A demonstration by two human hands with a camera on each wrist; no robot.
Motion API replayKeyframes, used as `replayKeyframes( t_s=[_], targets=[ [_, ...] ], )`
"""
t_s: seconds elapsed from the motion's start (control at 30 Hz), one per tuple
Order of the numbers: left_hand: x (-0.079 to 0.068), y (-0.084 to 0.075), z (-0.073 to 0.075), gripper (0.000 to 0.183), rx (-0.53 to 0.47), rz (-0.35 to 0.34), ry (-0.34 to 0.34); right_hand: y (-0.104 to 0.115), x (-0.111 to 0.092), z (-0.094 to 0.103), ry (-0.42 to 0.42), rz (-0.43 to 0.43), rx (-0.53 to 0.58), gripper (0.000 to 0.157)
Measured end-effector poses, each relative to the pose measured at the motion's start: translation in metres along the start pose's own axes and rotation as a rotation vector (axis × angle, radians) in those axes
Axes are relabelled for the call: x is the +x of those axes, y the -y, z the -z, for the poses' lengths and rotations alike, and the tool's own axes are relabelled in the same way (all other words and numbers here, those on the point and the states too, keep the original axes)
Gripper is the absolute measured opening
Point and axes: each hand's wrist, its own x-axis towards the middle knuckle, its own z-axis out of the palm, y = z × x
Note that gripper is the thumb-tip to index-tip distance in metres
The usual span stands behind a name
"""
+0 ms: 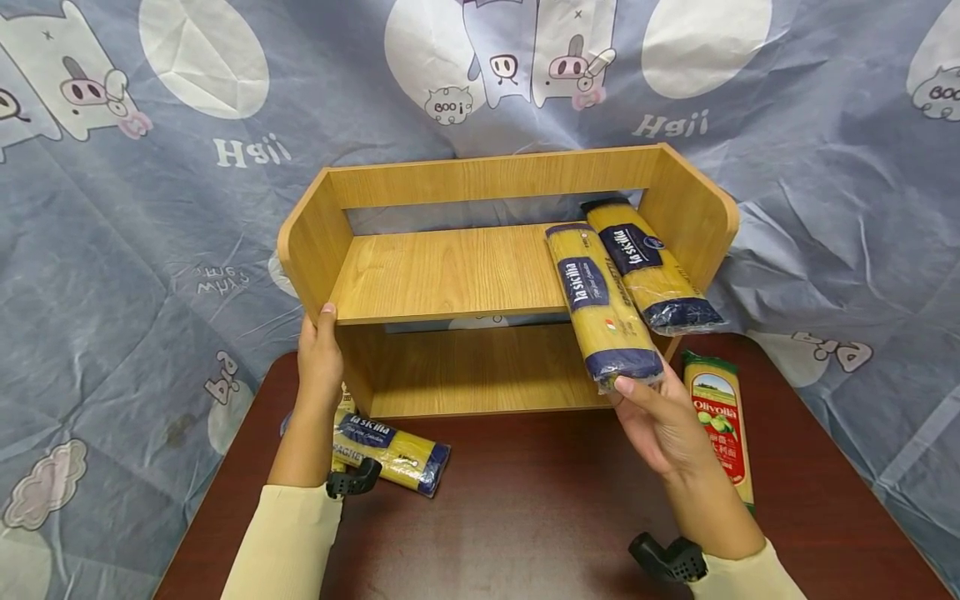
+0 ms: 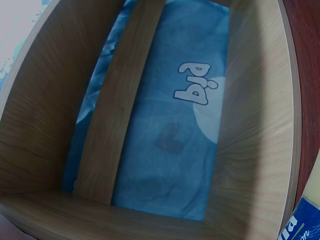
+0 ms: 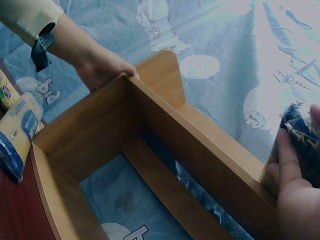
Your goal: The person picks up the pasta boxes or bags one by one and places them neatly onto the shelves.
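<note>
A two-tier wooden shelf (image 1: 450,271) stands on the table. My left hand (image 1: 320,358) grips its left side panel, thumb at the upper board's front edge; most of its fingers are hidden behind the panel. My right hand (image 1: 663,421) holds the near end of a yellow spaghetti pack (image 1: 603,312) with dark blue ends, thumb on top. That pack slants over the upper board's front edge, its far end on the board. Just right of it, another spaghetti pack (image 1: 652,258) lies along the right side panel. In the right wrist view the held pack's dark end (image 3: 302,135) is partly covered by fingers.
A spaghetti pack (image 1: 393,450) lies on the dark red table (image 1: 495,533) left of centre, with more packaging partly hidden behind the left forearm. A red-labelled Olivoilà pasta pack (image 1: 720,421) lies at the right. Behind the shelf hangs a printed blue-grey cloth (image 1: 315,83).
</note>
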Motion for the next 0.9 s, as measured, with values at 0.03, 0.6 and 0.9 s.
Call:
replayKeyframes(
  t_s=[0.03,0.6,0.9],
  targets=[
    [0.000,0.000,0.000,0.052,0.002,0.002,0.001,-0.001,0.001,0.000,-0.010,0.011,-0.003,0.065],
    [0.000,0.003,0.000,0.054,0.004,-0.006,-0.013,-0.004,0.022,0.000,-0.214,0.062,-0.137,0.046],
    [0.002,0.003,0.000,0.052,0.001,-0.013,-0.010,-0.007,0.009,0.007,-0.067,0.055,-0.277,0.052]
  ],
)
